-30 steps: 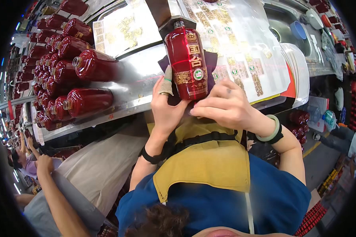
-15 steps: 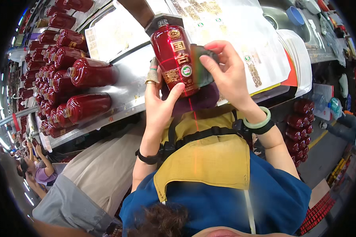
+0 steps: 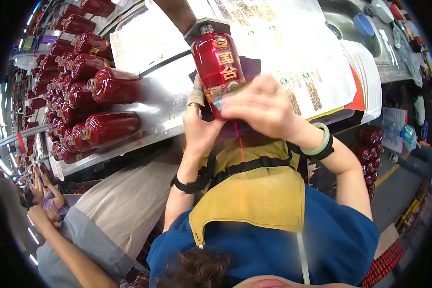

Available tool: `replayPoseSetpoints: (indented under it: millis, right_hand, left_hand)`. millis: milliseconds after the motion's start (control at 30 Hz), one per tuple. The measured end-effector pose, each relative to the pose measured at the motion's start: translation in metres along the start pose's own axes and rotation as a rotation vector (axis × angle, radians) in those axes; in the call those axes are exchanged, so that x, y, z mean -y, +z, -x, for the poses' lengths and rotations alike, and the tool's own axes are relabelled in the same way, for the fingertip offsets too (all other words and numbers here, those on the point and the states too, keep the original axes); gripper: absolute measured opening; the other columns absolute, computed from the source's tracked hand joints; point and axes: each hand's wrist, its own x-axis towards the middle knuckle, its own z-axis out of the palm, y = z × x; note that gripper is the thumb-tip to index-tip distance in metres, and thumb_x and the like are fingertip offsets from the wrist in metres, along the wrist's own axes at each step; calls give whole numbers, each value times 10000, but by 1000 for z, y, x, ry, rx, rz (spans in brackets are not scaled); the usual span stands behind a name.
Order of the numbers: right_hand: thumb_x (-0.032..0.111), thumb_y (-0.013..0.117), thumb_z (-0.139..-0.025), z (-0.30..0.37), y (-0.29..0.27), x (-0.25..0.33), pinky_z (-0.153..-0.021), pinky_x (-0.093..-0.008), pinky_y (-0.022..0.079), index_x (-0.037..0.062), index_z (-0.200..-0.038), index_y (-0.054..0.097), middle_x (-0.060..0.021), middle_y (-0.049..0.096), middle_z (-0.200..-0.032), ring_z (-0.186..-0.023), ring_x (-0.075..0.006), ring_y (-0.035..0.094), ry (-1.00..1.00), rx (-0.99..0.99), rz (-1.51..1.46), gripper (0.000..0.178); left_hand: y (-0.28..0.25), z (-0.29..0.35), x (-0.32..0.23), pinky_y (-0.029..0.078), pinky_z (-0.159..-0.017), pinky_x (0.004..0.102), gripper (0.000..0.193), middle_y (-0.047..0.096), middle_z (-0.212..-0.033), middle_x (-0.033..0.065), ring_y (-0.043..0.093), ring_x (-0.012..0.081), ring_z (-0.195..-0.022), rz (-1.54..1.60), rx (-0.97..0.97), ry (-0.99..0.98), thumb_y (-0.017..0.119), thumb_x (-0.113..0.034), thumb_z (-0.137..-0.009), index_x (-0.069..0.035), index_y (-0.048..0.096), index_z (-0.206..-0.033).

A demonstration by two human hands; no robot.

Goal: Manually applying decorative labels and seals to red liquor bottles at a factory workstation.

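A red glass bottle (image 3: 211, 56) with gold lettering lies with its neck away from me, against an angled metal holder (image 3: 207, 26). A dark purple cloth (image 3: 250, 67) shows beneath it. My left hand (image 3: 201, 129) grips the bottle's near left side, thumb along the lower edge; a pale cover wraps one finger. My right hand (image 3: 264, 103), blurred by motion, presses across the bottle's lower front with its fingers folded over a dark cloth, of which only a greyish bit (image 3: 219, 102) shows. Thin red light lines cross the bottle.
Many red bottles (image 3: 111, 129) lie grouped on the metal table at left. Sheets of gold labels (image 3: 293, 53) cover the table beyond and to the right. A metal sink holds a blue bowl (image 3: 363, 24). Another person's arm (image 3: 77, 249) shows at lower left.
My right hand has moved left from beside the bottle onto its lower front with the dark cloth, covering the lower print. My left hand still grips the bottle. Another person's arm has come in at lower left.
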Motion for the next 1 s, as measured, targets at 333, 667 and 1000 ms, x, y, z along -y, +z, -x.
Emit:
replayPoseSetpoints:
  millis: [333,667,1000]
  right_hand:
    - [77,746,-694,-1,-14,13,-721,-321,483,140,-914,758,48,724,-896,-748,-154,589,-27,122,-35,229]
    - [89,729,-685,-15,-23,8,-765,-331,482,138,-948,750,37,735,-956,-788,-160,610,-37,130,46,268]
    - [27,792,-788,-20,-10,-18,-671,-354,516,67,-993,722,-58,745,-962,-775,-259,657,362,31,-82,221]
  left_hand:
    - [-3,11,-7,283,-1227,500,835,568,-1469,214,563,318,-1351,-250,-106,300,831,-73,-729,45,479,-1478]
    - [5,12,-6,489,-1061,364,913,624,-1402,215,613,261,-1291,-338,-196,339,845,-25,-738,49,405,-1535]
    - [10,14,-2,429,-1131,429,966,549,-1463,268,491,446,-1397,-357,-187,345,948,-147,-671,90,464,-1473]
